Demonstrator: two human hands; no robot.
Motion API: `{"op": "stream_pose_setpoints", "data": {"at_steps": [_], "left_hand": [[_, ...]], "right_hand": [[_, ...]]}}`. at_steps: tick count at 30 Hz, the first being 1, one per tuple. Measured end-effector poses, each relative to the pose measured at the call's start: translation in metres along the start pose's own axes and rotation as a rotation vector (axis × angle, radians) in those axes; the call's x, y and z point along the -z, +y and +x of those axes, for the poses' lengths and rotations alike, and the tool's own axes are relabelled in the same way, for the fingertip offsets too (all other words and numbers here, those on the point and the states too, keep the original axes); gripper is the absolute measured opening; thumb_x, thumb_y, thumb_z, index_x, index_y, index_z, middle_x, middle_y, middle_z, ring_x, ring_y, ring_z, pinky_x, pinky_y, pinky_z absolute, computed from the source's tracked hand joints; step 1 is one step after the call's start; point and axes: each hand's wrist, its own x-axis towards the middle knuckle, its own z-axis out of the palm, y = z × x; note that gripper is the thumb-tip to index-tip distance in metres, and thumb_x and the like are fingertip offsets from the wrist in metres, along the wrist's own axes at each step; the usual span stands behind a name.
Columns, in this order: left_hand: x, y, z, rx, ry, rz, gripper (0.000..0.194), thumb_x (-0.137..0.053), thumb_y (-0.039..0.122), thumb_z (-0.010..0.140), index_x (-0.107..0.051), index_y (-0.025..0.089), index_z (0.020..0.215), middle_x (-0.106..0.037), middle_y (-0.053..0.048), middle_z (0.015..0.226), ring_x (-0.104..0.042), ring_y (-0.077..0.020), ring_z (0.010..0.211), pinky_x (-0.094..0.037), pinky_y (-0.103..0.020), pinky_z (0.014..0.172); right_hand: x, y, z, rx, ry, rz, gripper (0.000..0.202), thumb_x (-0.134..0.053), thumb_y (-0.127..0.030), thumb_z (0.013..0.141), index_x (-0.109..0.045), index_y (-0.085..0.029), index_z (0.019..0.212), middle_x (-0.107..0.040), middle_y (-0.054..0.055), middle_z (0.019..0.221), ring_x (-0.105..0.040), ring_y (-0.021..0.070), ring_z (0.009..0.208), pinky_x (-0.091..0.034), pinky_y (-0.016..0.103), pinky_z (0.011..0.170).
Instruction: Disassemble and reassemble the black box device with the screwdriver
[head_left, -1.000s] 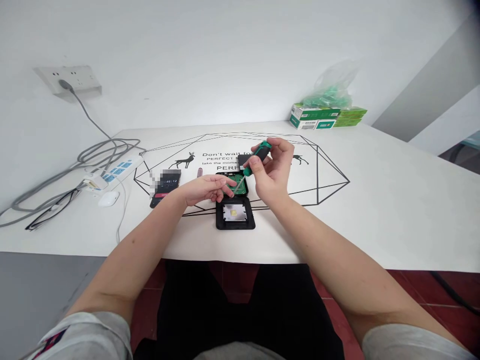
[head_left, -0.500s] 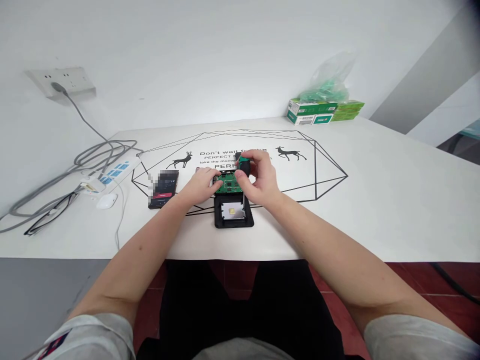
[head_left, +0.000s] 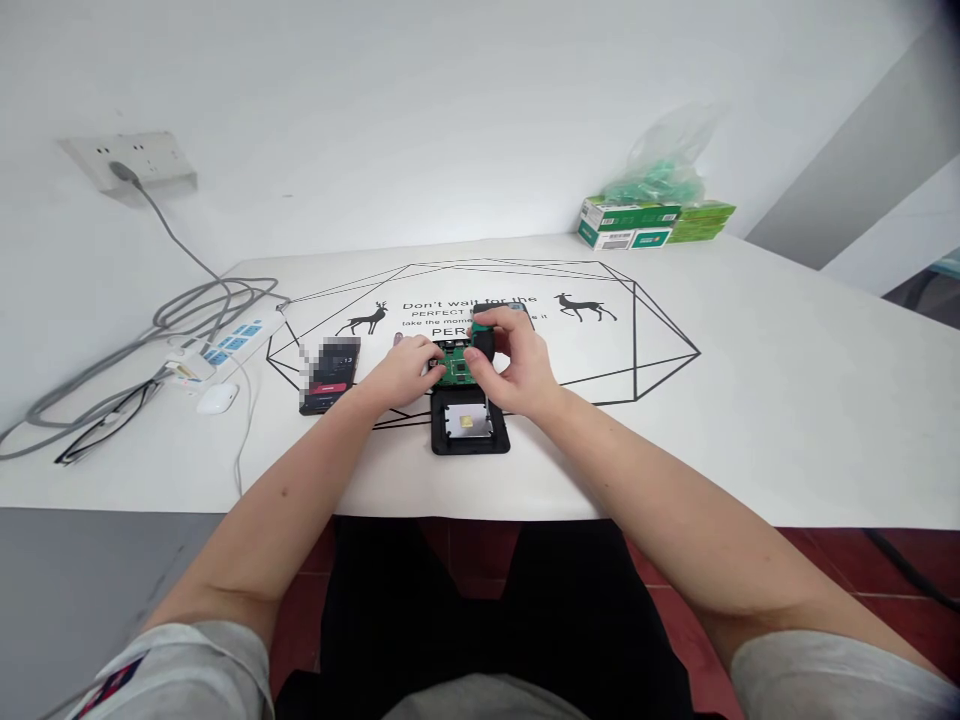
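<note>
A green circuit board (head_left: 455, 372) stands at the far edge of an opened black case part (head_left: 471, 446), which has a silvery plate (head_left: 469, 421) with a small yellowish square on it. At the board's left end, the fingers of my left hand (head_left: 405, 372) are closed on its edge. My right hand (head_left: 517, 368) is wrapped round a screwdriver (head_left: 483, 342) with a green and black handle. Its thin shaft runs down beside the thumb to the right side of the case part; the tip is too small to make out.
Left of my hands lies a phone (head_left: 332, 375). Beyond it are a white earbud case (head_left: 217, 398), glasses (head_left: 105, 425), a power strip (head_left: 234, 343) and coiled grey cable (head_left: 176, 310). Green boxes (head_left: 630, 222) with a plastic bag stand at the back wall. A dark object (head_left: 519, 312) lies behind my right hand.
The screwdriver handle has tilted slightly left and lower in my right hand, uncovering more of the dark object behind it. My left hand keeps its hold on the board. The view has shifted slightly.
</note>
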Motion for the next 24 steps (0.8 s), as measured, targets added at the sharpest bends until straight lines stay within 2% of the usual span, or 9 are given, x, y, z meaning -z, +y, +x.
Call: {"op": "stream_pose_setpoints", "data": {"at_steps": [3, 5, 8, 11, 17, 21, 24], "left_hand": [[0.001, 0.001, -0.001, -0.002, -0.009, -0.006, 0.023, -0.056, 0.035, 0.104, -0.073, 0.022, 0.113, -0.070, -0.012, 0.121, -0.065, -0.0319, 0.121, -0.048, -0.053, 0.116], [0.001, 0.002, -0.001, -0.002, -0.012, -0.017, 0.024, -0.055, 0.036, 0.105, -0.073, 0.022, 0.113, -0.070, -0.012, 0.121, -0.065, -0.0321, 0.121, -0.047, -0.054, 0.117], [0.002, 0.003, -0.002, 0.008, -0.016, -0.032, 0.024, -0.056, 0.036, 0.105, -0.073, 0.022, 0.113, -0.069, -0.012, 0.122, -0.065, -0.0319, 0.122, -0.047, -0.054, 0.118], [0.002, 0.003, -0.003, 0.010, -0.014, -0.040, 0.022, -0.056, 0.034, 0.104, -0.073, 0.023, 0.113, -0.070, -0.012, 0.123, -0.064, -0.0318, 0.123, -0.046, -0.055, 0.119], [0.002, 0.003, -0.002, 0.006, -0.020, -0.018, 0.023, -0.056, 0.035, 0.105, -0.073, 0.023, 0.114, -0.069, -0.012, 0.123, -0.064, -0.0318, 0.121, -0.047, -0.053, 0.117], [0.002, 0.003, -0.002, 0.000, -0.020, -0.019, 0.024, -0.055, 0.035, 0.105, -0.073, 0.022, 0.115, -0.069, -0.012, 0.123, -0.063, -0.0310, 0.122, -0.047, -0.052, 0.116], [0.002, 0.003, -0.002, -0.002, -0.015, -0.023, 0.024, -0.056, 0.035, 0.105, -0.073, 0.022, 0.114, -0.069, -0.013, 0.122, -0.063, -0.0316, 0.122, -0.045, -0.054, 0.118]], "right_hand": [[0.003, 0.001, 0.001, -0.011, 0.019, 0.038, 0.033, -0.069, -0.041, 0.102, -0.059, -0.029, 0.131, -0.073, 0.007, 0.115, -0.071, 0.0197, 0.087, -0.060, 0.038, 0.071], [0.006, 0.000, 0.003, -0.010, 0.029, 0.086, 0.025, -0.064, -0.041, 0.106, -0.063, -0.029, 0.127, -0.073, 0.006, 0.110, -0.071, 0.0204, 0.087, -0.059, 0.039, 0.073], [0.010, -0.001, 0.008, -0.001, 0.050, 0.176, 0.021, -0.053, -0.040, 0.112, -0.068, -0.030, 0.121, -0.075, 0.007, 0.110, -0.074, 0.0241, 0.099, -0.060, 0.046, 0.086], [0.012, -0.003, 0.013, -0.035, 0.061, 0.228, 0.022, -0.052, -0.042, 0.112, -0.069, -0.030, 0.117, -0.075, 0.008, 0.113, -0.073, 0.0264, 0.110, -0.059, 0.050, 0.096], [0.013, -0.006, 0.018, -0.059, 0.078, 0.185, 0.024, -0.062, -0.054, 0.105, -0.062, -0.030, 0.106, -0.064, 0.005, 0.099, -0.061, 0.0231, 0.089, -0.052, 0.044, 0.078], [0.012, -0.009, 0.019, -0.067, 0.124, 0.191, 0.027, -0.071, -0.051, 0.100, -0.055, -0.029, 0.099, -0.054, 0.000, 0.091, -0.055, 0.0191, 0.080, -0.047, 0.039, 0.072], [0.009, -0.012, 0.019, -0.097, 0.127, 0.222, 0.031, -0.078, -0.050, 0.097, -0.055, -0.029, 0.098, -0.054, -0.001, 0.090, -0.054, 0.0179, 0.079, -0.048, 0.037, 0.071]]}}
